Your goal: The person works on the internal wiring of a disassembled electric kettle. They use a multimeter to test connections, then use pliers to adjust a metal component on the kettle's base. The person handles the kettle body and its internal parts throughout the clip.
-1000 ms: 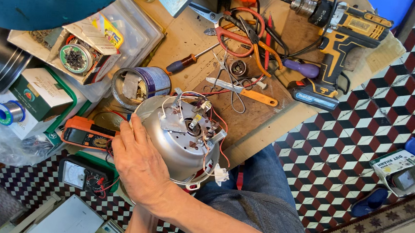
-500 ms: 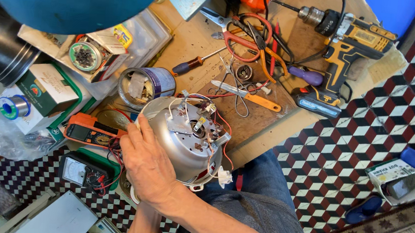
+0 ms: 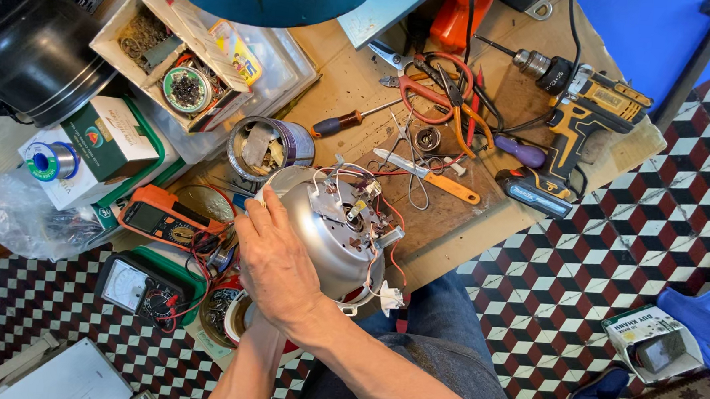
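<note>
— The hand point(image 3: 276, 262) has shifted since a moment ago: it sat lower on the silver shell, and now the fingers have crept up to the rim on the far side, nearer the tin of scraps point(image 3: 268, 144).

— Which hand is it? Two forearms run up from the bottom and cross.

— I can't tell for sure; only one hand shows, laid flat with its fingers spread and curled over the upturned cooker body point(image 3: 327, 233). It isn't clenched, more a steadying press. The other is hidden.

— And the body?

— Tipped on its side at the near edge of the wooden bench point(image 3: 356, 81), half over the knees, wiring plate facing up.

— That looks risky.

— I'd say so. It's round and smooth, so under a light palm it could roll off the edge. The loose white connector point(image 3: 389, 298) dangles on thin wires point(image 3: 395, 262) and might snag and tear. The orange multimeter point(image 3: 161, 218) lies just beside the wrist, its leads ready to be dragged.
</note>
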